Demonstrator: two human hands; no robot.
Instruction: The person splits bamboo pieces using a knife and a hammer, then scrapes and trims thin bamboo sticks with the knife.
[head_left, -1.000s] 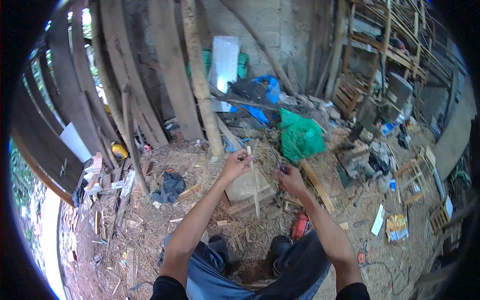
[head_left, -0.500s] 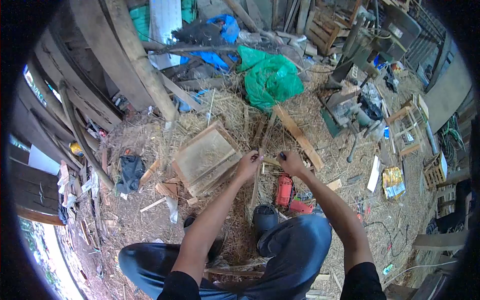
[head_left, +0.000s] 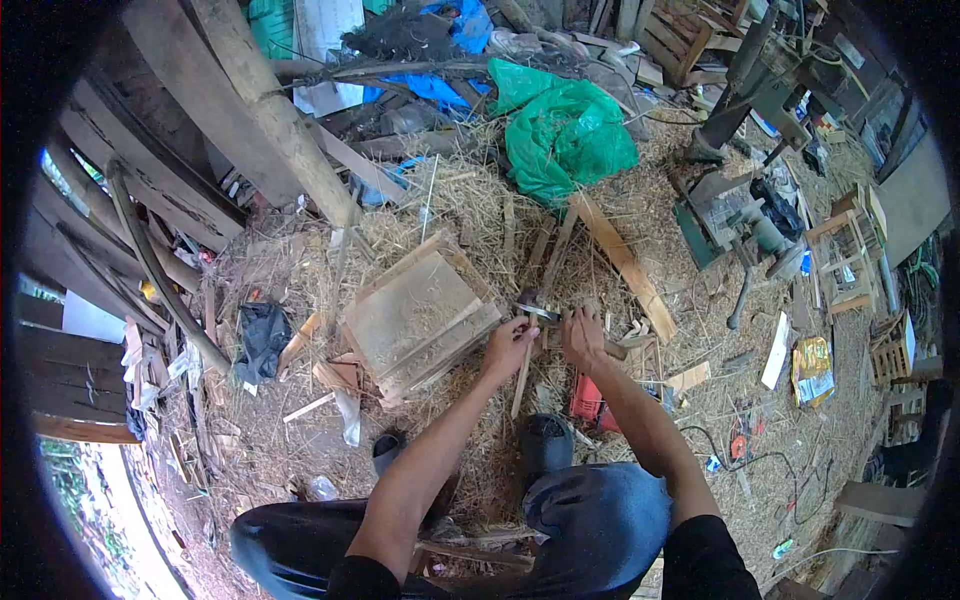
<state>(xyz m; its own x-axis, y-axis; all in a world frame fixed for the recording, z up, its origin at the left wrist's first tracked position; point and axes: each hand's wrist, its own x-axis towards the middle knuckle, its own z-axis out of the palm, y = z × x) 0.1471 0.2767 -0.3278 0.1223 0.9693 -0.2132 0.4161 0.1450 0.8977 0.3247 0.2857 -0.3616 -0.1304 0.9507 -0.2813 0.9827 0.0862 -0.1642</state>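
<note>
In the head view my left hand (head_left: 508,346) is closed, its fingers pinching a thin wooden strip (head_left: 523,382) that points down toward my feet. My right hand (head_left: 582,336) is wrapped round a metal-headed hand tool (head_left: 540,312). A pale wooden handle (head_left: 628,344) shows on the far side of the right hand and seems to belong to that tool. The tool's metal part lies just above my left fingertips; its exact kind is unclear. Left of my hands rests a flat wooden box or panel (head_left: 415,315). A red power tool (head_left: 590,404) lies partly hidden under my right forearm.
A long board (head_left: 625,265) and a green plastic sheet (head_left: 570,140) lie ahead. At the right stands a machine with a crank (head_left: 725,220). A black cable (head_left: 770,455) runs over the straw-covered floor. A black bag (head_left: 263,340) lies at the left.
My right hand has turned over, and the metal part of its tool now shows between my hands. My left hand has moved slightly down and right. The camera view has shifted a little.
</note>
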